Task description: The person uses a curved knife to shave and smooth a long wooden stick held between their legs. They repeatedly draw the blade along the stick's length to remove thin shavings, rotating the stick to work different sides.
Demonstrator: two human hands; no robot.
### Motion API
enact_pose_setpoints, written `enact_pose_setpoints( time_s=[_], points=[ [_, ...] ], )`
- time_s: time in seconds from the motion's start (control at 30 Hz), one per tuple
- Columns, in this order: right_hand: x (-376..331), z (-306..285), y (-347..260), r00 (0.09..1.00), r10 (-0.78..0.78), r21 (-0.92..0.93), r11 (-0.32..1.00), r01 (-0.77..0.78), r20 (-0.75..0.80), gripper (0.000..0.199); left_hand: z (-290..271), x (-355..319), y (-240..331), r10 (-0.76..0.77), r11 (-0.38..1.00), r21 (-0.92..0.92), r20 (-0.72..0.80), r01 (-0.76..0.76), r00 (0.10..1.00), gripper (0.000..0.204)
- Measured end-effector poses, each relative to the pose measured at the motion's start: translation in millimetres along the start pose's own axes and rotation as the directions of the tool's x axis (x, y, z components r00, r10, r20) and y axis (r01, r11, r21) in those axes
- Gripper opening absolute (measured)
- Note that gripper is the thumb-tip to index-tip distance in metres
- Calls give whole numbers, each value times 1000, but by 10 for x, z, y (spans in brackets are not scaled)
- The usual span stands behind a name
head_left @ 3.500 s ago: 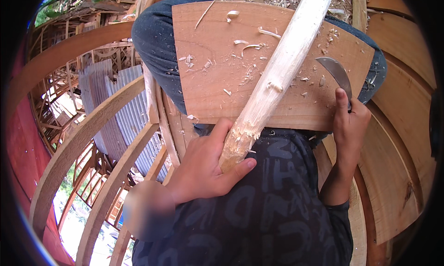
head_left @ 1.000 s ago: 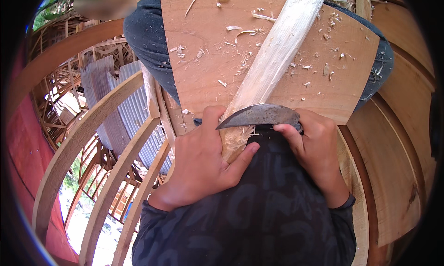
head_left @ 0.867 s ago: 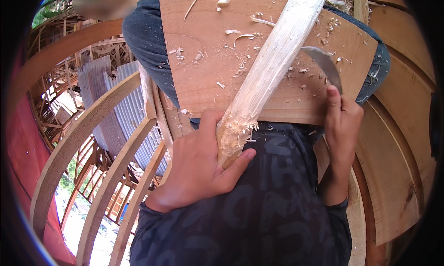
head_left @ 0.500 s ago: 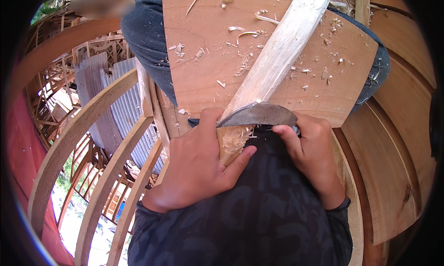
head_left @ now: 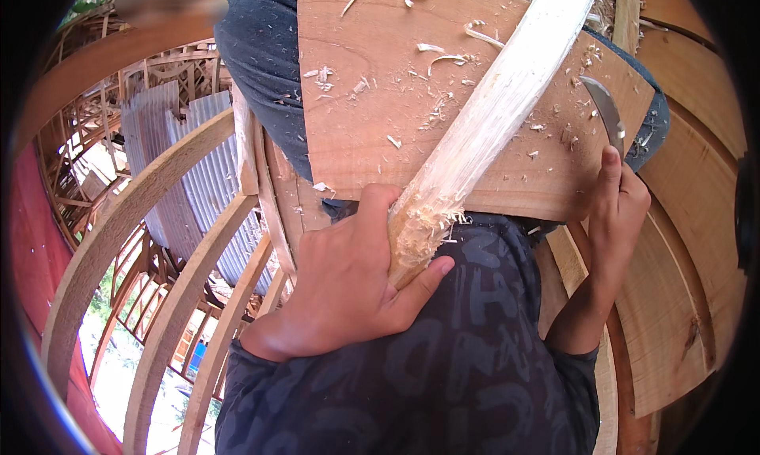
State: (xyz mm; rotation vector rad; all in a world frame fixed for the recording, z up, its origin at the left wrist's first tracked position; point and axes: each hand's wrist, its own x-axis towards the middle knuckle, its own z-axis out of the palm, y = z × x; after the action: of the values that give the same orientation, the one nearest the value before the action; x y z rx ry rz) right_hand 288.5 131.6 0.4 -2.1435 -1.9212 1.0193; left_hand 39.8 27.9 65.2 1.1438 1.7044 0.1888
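A long, pale, peeled wooden pole [head_left: 495, 111] slants from the upper right down to my lap, its near end rough and splintered. My left hand [head_left: 340, 261] is wrapped round that near end, thumb along its right side. Off to the right, my right hand [head_left: 619, 198] is closed round the handle of a curved knife [head_left: 606, 107], the handle itself mostly hidden by the fingers. The grey blade points up and away, apart from the pole. Beneath the pole, a flat wooden board [head_left: 380, 138] lies across my thighs, strewn with shavings [head_left: 364, 85].
Curved wooden slats [head_left: 170, 320] form a railing at my left, with corrugated metal sheets [head_left: 210, 186] beyond it. Wide wooden planks [head_left: 673, 297] run along my right side. More shavings lie at the pole's far end.
My right hand has carried the knife off the pole's near end, out to the right and away from me. My left hand keeps its hold; the board and pole shift slightly right in view.
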Motion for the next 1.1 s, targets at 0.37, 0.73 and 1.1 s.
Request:
enact_pose_setpoints(
  time_s=[0.37,0.73,1.1],
  points=[
    [-263,308,-433,910,-350,68,937,343,223,46,32,83,-67,125,991,49,-72,-122,990,59],
    [-52,-30,-174,989,-81,134,989,64,126,54,-32,72,-33,19,996,-91,75,-12,997,59],
    [-59,199,-407,967,-212,22,977,212,140,51,13,46,17,20,1000,-14,-11,-21,1000,53]
  ],
)
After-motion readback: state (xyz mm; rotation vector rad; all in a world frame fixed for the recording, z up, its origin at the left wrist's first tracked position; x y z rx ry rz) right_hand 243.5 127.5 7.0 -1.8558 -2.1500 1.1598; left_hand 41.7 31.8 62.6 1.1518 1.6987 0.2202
